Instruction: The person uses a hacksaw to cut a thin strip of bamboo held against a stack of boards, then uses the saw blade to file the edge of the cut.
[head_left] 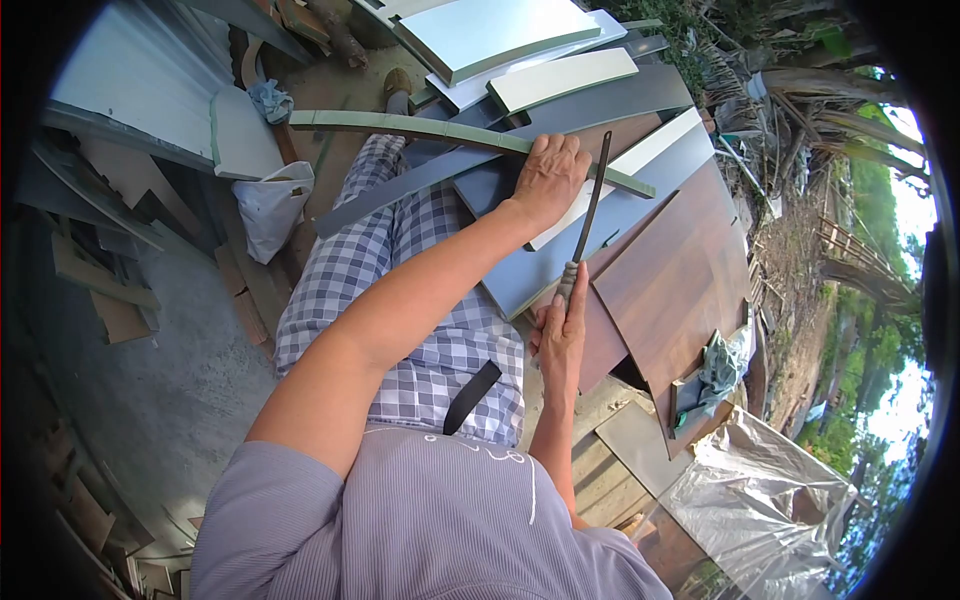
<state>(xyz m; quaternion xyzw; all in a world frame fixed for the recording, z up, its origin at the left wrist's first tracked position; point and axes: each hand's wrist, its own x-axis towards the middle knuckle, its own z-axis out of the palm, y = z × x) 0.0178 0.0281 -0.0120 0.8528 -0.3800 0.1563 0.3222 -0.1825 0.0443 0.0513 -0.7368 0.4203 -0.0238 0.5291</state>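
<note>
My left hand is closed over a long narrow strip of board with a pale green edge. The strip lies across a slanting grey board in front of my checked trousers. In my right hand is a long thin knife, gripped by its wrapped handle with the index finger stretched along it. Its dark blade points away from me and passes just right of my left hand, overlapping the strip in this view. Under both hands lies a stack of grey-blue panels.
White board pieces are stacked at the far side. Brown wood-look panels lean at the right, with a crumpled cloth on them. Clear plastic sheeting covers the lower right. A white bag and offcuts stand at the left.
</note>
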